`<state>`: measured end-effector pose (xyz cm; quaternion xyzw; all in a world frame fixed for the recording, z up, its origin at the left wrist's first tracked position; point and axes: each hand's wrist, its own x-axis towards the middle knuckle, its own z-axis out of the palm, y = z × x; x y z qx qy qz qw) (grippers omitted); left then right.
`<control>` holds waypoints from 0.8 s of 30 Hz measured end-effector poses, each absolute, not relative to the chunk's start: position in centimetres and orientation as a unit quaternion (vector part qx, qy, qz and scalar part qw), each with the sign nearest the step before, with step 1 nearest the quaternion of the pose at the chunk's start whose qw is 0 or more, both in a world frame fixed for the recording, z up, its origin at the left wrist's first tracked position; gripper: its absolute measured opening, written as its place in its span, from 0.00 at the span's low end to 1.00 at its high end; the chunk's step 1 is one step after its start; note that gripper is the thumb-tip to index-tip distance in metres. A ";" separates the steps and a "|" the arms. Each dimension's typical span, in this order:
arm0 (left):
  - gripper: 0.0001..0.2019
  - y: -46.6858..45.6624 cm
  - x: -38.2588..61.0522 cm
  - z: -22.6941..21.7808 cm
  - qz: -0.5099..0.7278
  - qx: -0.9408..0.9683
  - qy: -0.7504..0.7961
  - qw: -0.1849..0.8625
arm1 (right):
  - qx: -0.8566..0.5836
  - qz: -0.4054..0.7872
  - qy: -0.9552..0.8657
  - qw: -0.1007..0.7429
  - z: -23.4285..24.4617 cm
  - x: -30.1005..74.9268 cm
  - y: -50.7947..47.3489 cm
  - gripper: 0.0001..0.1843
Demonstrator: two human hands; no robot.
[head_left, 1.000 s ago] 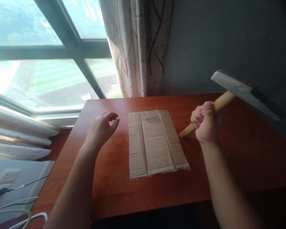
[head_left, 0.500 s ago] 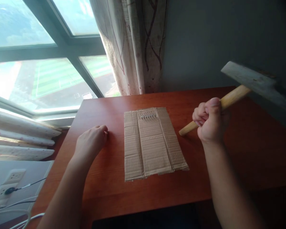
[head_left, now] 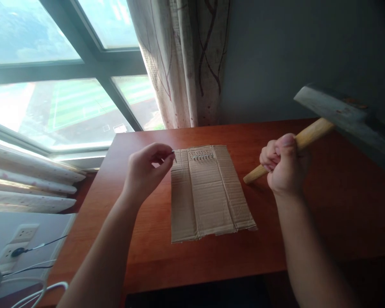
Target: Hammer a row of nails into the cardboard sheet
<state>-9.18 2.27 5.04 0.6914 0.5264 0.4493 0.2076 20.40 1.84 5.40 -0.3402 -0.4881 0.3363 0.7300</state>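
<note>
Hammer [head_left: 330,114], as seen from the head camera, is gripped in the right hand [head_left: 284,166], the fingers closed round its wooden handle [head_left: 316,133]. The metal head [head_left: 343,110] is raised above the right side of the table [head_left: 167,254]; the butt end [head_left: 250,176] is near the right edge of the cardboard sheet [head_left: 210,199]. The left hand [head_left: 146,167] pinches a nail-like piece [head_left: 175,160] narrowly between its fingertips at the sheet's far left corner; contact of its tip with the cardboard cannot be confirmed. The sheet lies flat on the table, creased lengthwise. Near its far edge is a short row of nails [head_left: 204,158], with small dark dots [head_left: 199,153] just beyond. A patterned curtain [head_left: 179,64] hangs behind the table, beside the window [head_left: 104,64]. At lower left, a wall socket [head_left: 6,259] carries a black plug [head_left: 17,252]
</note>
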 end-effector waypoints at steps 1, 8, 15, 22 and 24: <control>0.05 2.5 -8.3 5.1 0.458 0.692 0.515 0.214 | -0.344 0.337 -0.488 0.728 5.4 20.4 1.8 0.27; 0.04 3.5 -5.8 4.4 0.467 0.703 0.499 0.196 | -0.347 0.334 -0.487 0.729 5.4 20.5 1.8 0.28; 0.04 3.4 -5.9 4.1 0.462 0.701 0.507 0.194 | -0.333 0.346 -0.477 0.736 5.4 20.8 2.0 0.27; 0.04 3.3 -5.6 4.1 0.456 0.709 0.505 0.188 | -0.339 0.344 -0.464 0.742 5.5 21.0 2.0 0.27; 0.04 3.4 -5.6 4.1 0.455 0.710 0.504 0.186 | -0.342 0.340 -0.465 0.743 5.5 21.0 2.0 0.28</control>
